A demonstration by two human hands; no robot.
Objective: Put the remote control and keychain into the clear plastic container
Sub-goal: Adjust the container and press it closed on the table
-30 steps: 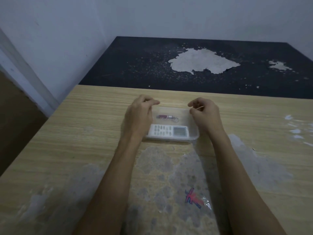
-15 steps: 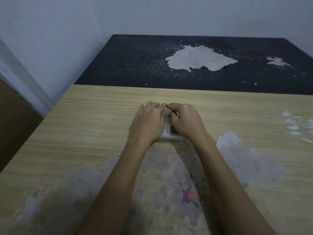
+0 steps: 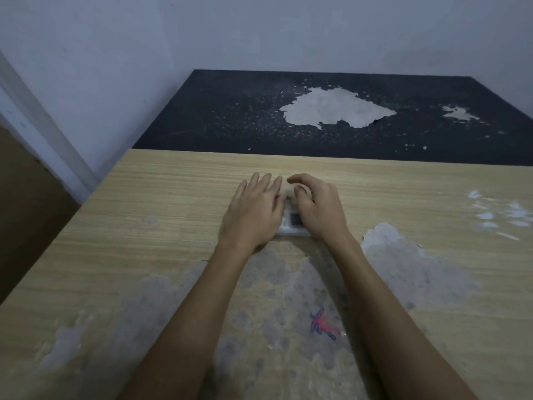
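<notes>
the left hand (image 3: pixel 253 215) is now lying flat with fingers spread, and the right hand (image 3: pixel 318 209) is curling, both still covering the clear plastic container (image 3: pixel 291 232). the remote control (image 3: pixel 292 219) is peeking out between them. the wooden table (image 3: pixel 173 203) has lots of room around, with worn gray patches.

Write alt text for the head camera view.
Both hands, left hand flat and right hand curled, cover a clear plastic container on a worn wooden table; a sliver of white remote control shows between them.
</notes>
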